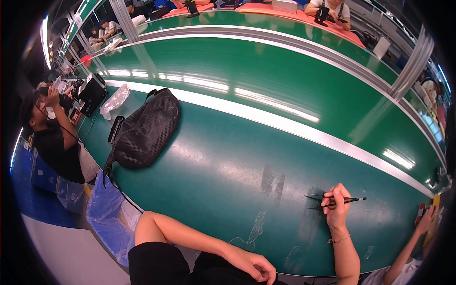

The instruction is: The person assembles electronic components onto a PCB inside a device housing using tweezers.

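Observation:
My right hand (pixel 337 204) is raised over the right part of the green table (pixel 213 190), its fingers closed round a pair of black tweezers (pixel 355 199). The tweezers' two thin tips point left and stand apart, with nothing between them. A thin bracelet circles that wrist. Down at the table's near edge, my left hand (pixel 251 266) lies with its fingers curled in, and nothing shows in them. My left forearm crosses in front of my body. Dark smudges and scratches mark the tabletop left of the tweezers.
A black mesh bag (pixel 148 128) lies on the left of the table, beside clear plastic wrap (pixel 115 100) and a black box (pixel 92 95). A bin with a blue liner (pixel 109 221) stands below the left edge. Co-workers are at left, at right and across the green belt (pixel 266 76).

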`<state>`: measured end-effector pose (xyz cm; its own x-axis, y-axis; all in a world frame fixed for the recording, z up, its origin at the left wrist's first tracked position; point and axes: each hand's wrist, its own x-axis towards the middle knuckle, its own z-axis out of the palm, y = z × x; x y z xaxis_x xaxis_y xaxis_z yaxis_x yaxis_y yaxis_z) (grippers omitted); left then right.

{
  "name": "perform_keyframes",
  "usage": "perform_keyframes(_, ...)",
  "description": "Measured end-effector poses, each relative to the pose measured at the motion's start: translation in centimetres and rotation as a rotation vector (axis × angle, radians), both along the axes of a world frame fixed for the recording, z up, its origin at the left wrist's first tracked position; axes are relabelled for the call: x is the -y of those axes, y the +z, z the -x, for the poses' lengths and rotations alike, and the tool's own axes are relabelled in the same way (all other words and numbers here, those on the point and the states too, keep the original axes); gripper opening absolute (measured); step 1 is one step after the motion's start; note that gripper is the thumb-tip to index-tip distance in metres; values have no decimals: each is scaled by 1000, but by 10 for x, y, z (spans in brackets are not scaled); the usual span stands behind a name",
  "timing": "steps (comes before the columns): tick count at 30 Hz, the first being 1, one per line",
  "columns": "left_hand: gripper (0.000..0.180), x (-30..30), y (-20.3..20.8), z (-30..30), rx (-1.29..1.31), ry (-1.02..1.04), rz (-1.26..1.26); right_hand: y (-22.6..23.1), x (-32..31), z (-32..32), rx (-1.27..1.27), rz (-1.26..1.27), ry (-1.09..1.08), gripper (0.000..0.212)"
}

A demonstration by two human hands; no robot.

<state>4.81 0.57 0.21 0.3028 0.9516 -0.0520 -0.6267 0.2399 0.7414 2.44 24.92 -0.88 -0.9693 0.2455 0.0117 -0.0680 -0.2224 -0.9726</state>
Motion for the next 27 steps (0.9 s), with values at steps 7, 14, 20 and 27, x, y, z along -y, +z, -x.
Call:
perform_keyframes(7,17,-1,-3,-1,35,-12,-26,0,-1,-1,5,-2,-7,25)
perform_keyframes(14,11,13,-7,14,-87,-225,-25,1,2,1,33,23,-23,26)
perform_keyframes(20,14,95,-2,2,-184,-259,350,2,3,0,33,-5,-20,26)
perform_keyframes(27,25,80,-53,-56,-1011,57,222,3,-1,0,24,-25,-25,27)
